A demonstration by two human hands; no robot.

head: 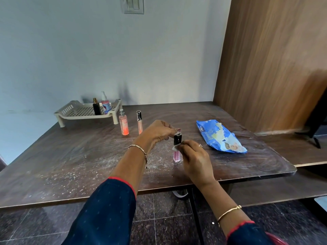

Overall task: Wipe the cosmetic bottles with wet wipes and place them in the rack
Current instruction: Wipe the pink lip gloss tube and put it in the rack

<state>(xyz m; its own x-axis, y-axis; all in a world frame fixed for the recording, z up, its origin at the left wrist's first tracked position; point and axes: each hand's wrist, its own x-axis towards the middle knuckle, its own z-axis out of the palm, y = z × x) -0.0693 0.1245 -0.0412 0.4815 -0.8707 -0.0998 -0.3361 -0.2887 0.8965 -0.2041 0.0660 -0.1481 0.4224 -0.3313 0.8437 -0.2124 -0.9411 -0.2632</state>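
Left hand [157,131] pinches the black cap of a small pink bottle [177,157], held upright well in front of the rack [70,110] & to its right. Base on or just off the desk [70,156], can't tell which. Right hand [194,156] fingers clench a wet wipe [175,148] against its neck.

Risks: wet glass w/ only a cap pinch could slip, or the cap twist loose. White powder on the desk could re-soil the base.

Black bottle [97,107] & pump bottle [105,103] stand in the rack. Spray bottle [123,124] & slim tube [139,122] stand just in front of its right corner.

Writing: spray bottle shows "EV…", rest unreadable. Blue wipes pack [219,137], far right of the rack, print too small.
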